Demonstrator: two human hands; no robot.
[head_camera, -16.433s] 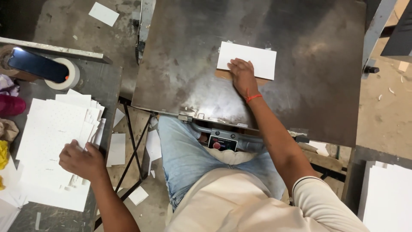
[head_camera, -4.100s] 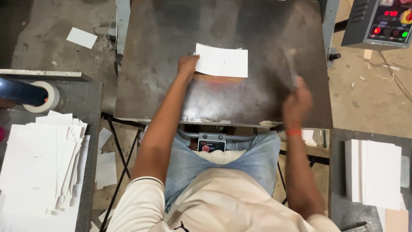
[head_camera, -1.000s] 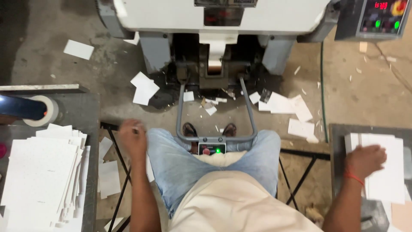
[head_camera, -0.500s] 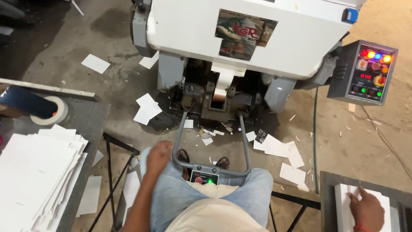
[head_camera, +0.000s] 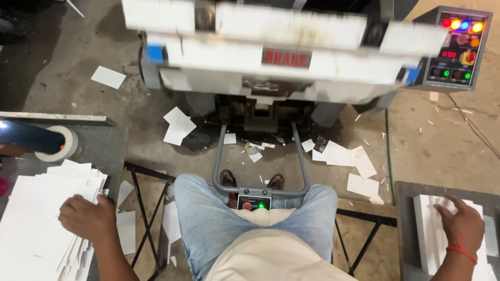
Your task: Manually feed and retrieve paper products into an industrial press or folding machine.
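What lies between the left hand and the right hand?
In the head view, between left hand and right hand: the person's jeans-clad legs, a grey metal bar and a green-lit box.

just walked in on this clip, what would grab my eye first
The big white machine fills the top, blurred, with a control box of coloured lights at its right. Below, the left hand rests on a fanned stack of white sheets, the right hand on a smaller white stack. Paper scraps litter the floor.
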